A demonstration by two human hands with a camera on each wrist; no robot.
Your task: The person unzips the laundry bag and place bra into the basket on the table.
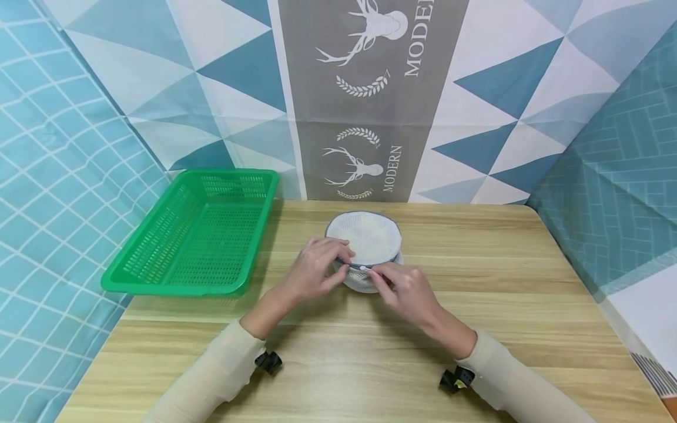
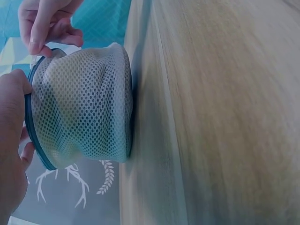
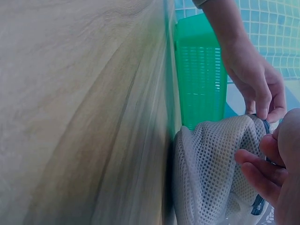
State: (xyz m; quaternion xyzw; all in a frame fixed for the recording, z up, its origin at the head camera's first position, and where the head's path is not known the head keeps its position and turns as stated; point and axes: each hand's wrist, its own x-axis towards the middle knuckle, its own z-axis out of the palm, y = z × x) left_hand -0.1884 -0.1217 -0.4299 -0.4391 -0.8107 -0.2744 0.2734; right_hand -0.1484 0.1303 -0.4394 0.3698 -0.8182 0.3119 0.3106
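Note:
A round white mesh laundry bag [image 1: 365, 235] with a dark zipper rim stands upright on the wooden table. Its honeycomb mesh side wall [image 2: 84, 103] shows in the left wrist view. My left hand [image 1: 319, 267] pinches the zipper edge at the front left of the lid, thumb below and fingers on top. Just to its right, my right hand [image 1: 407, 291] pinches the small white zipper pull [image 1: 364, 268] between thumb and forefinger. In the right wrist view, the remaining right fingers [image 3: 262, 178] lie curled near the mesh wall. Something pale shows faintly through the mesh.
A green plastic basket [image 1: 254, 235] with slotted walls stands on the left of the wooden table [image 1: 476, 329]. Behind the table hangs a patterned cloth [image 1: 344, 106] with deer heads and triangles. Small black devices [image 1: 268, 362] sit at both wrists.

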